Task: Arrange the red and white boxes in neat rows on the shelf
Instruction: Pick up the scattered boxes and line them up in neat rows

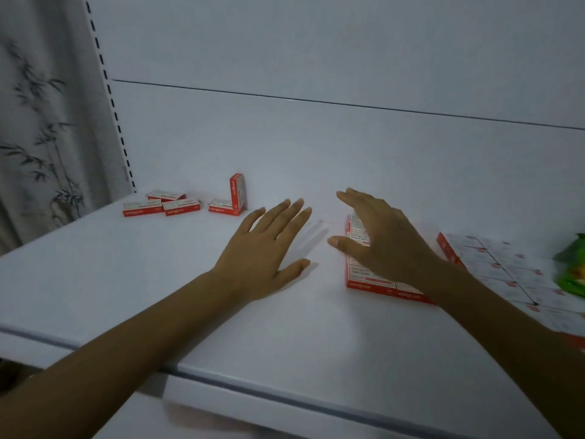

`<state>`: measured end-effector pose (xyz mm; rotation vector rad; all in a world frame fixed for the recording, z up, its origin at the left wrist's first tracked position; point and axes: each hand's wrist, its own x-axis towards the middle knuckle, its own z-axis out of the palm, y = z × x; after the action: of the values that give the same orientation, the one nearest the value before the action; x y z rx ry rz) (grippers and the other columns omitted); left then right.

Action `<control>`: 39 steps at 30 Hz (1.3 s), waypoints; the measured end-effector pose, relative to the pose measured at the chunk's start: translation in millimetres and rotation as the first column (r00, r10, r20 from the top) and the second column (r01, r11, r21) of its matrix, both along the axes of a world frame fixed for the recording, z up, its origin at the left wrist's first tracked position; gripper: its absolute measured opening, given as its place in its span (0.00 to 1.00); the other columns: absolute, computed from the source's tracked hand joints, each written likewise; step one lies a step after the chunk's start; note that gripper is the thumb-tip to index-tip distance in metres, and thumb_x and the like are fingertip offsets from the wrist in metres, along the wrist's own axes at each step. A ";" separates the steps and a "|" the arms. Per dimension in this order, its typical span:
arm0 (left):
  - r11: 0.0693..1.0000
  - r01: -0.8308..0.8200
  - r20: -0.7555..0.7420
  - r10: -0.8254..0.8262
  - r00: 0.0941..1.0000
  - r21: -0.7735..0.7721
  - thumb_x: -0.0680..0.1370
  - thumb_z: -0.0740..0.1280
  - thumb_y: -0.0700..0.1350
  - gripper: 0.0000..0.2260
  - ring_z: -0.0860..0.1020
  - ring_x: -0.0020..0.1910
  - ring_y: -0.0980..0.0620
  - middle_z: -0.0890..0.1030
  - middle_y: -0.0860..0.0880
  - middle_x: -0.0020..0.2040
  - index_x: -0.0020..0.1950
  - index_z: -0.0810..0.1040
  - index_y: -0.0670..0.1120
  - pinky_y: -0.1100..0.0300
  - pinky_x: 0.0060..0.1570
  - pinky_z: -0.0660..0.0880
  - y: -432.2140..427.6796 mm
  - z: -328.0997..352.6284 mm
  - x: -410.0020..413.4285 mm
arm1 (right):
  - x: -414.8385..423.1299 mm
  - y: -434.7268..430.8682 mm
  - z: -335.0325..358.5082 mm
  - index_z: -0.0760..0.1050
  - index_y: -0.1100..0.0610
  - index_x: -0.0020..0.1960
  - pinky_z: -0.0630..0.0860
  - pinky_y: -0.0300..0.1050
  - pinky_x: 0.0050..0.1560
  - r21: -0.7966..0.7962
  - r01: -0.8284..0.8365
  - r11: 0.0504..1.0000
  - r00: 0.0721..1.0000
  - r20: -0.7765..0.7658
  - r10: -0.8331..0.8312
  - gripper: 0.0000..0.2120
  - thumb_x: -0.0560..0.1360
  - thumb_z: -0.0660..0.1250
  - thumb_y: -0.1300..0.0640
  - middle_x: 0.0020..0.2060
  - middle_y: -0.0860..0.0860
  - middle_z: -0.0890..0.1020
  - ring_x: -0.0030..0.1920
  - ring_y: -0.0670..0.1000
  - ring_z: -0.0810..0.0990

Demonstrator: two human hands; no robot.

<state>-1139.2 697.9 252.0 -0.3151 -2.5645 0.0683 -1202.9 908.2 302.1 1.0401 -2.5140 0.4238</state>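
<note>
Shelf: the white shelf (pixel 190 296) holds all the red and white boxes.
Done so far: a tidy block of boxes (pixel 364 277) lies flat in rows just right of the middle. A second tidy block (pixel 506 270) lies further right and runs off the edge of the view. In both blocks the boxes sit side by side, touching each other.
Not done yet: five loose boxes are at the back left, well apart from the blocks. Three flat boxes (pixel 181 206) lie crooked in a little bunch. Beside them is one more flat box (pixel 223 206), with a standing box (pixel 237 194) upright at its right end.
Left hand: the left hand (pixel 262 248) is spread flat with straight fingers, low over the bare shelf between the loose boxes and the first block. It holds nothing.
Right hand: the right hand (pixel 389 245) is wide open, palm down, over the first block. It holds nothing. I cannot tell if it touches the boxes.
Other things: a green packet (pixel 573 270) shows at the right edge.
How far along: I think most of the job is done. The five loose boxes need to join the rows.
</note>
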 end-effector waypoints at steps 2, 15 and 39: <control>1.000 -0.022 0.022 0.022 1.000 0.011 0.78 0.52 0.63 0.31 0.53 0.75 0.51 0.56 0.49 0.77 0.76 0.53 0.49 0.51 0.71 0.51 -25.7 -1.3 7.3 | -2.5 -19.8 0.3 0.57 0.50 0.73 0.57 0.50 0.70 -0.010 -0.027 1.000 0.999 0.043 0.028 0.33 0.73 0.64 0.40 0.73 0.47 0.62 0.72 0.49 0.61; 0.999 -0.038 0.067 0.036 0.997 0.021 0.77 0.51 0.65 0.33 0.50 0.76 0.52 0.52 0.51 0.77 0.77 0.50 0.51 0.53 0.72 0.49 -166.6 7.4 17.6 | -16.9 -165.5 -1.8 0.56 0.49 0.74 0.64 0.52 0.69 0.009 -0.007 1.000 0.967 0.256 0.005 0.33 0.74 0.64 0.41 0.72 0.48 0.64 0.70 0.50 0.65; 0.974 0.167 -0.073 -0.158 0.985 0.150 0.75 0.65 0.56 0.29 0.69 0.68 0.44 0.70 0.44 0.70 0.72 0.65 0.44 0.48 0.65 0.65 -221.1 -8.7 -48.4 | -55.6 -285.9 -25.6 0.71 0.54 0.49 0.75 0.47 0.42 -0.220 0.558 0.800 0.829 0.184 -0.528 0.13 0.72 0.64 0.46 0.41 0.51 0.80 0.41 0.53 0.78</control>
<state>-1187.7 476.9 243.3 -0.4540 -2.4563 -0.1799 -1258.5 622.3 276.5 0.1650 -2.6085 0.6296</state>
